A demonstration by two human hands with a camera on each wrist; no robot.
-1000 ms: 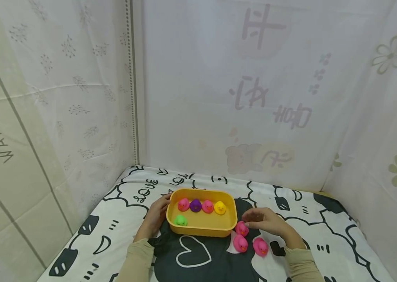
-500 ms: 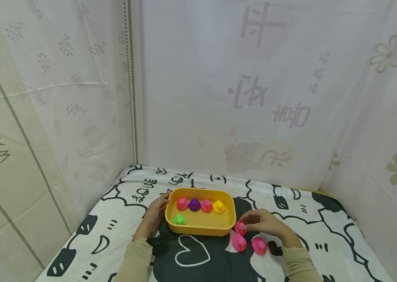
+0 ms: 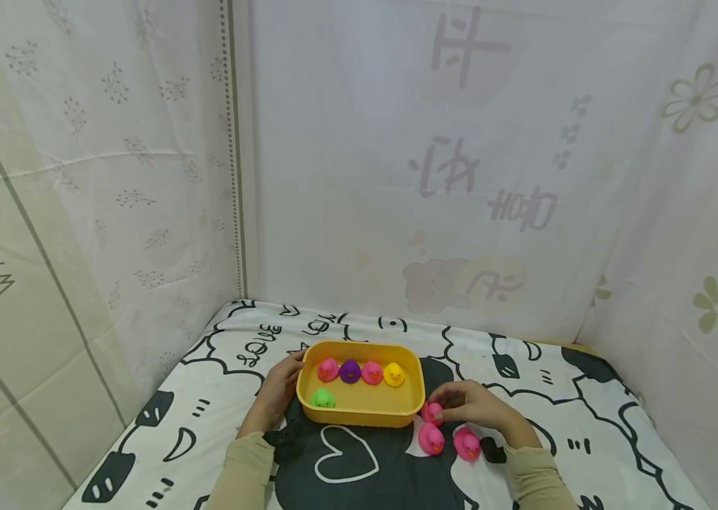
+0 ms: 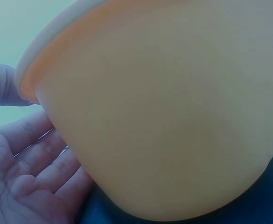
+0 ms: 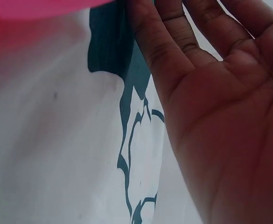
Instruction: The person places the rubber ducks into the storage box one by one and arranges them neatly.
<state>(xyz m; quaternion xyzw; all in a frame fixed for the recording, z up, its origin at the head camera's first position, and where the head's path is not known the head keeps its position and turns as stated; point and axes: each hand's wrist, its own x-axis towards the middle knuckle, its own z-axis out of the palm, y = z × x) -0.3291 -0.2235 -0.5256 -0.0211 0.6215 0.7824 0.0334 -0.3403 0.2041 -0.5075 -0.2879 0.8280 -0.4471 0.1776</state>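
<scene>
A yellow plastic basin (image 3: 365,416) sits on the bedding with rubber ducks inside. Along its back half stand a pink duck (image 3: 328,369), a purple duck (image 3: 350,371), another pink duck (image 3: 372,372) and a yellow duck (image 3: 394,374); a green duck (image 3: 323,398) is at the front left. My left hand (image 3: 277,389) holds the basin's left end, thumb at the rim and fingers against the outer wall (image 4: 164,116). Just outside the basin's right front corner, my right hand (image 3: 476,407) pinches a pink rubber duck (image 3: 431,412), partly covering it.
Two more pink ducks, the nearer duck (image 3: 431,439) and the right-hand duck (image 3: 466,444), lie by the right hand. Black-and-white patterned bedding (image 3: 346,489) spreads underneath. Printed white curtains (image 3: 365,177) hang behind and on both sides.
The right hand's fingers have closed in around the pink duck by the basin's corner. The left hand and the basin stay in place; the whole head view shifts slightly.
</scene>
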